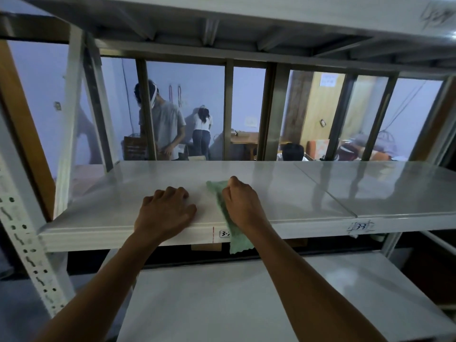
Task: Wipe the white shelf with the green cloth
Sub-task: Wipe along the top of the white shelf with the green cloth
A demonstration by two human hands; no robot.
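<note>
The white shelf [308,188] runs across the middle of the view at chest height. My right hand [240,203] is closed on the green cloth [219,193] near the shelf's front edge. One end of the cloth lies on the shelf surface, the other end hangs down over the front lip. My left hand [165,213] rests just to the left of the cloth, fingers curled down onto the shelf, holding nothing.
A lower white shelf [222,292] lies below my arms and another shelf [246,25] above. A perforated white upright [27,248] stands at the left. Behind a window frame [228,109], several people are in another room.
</note>
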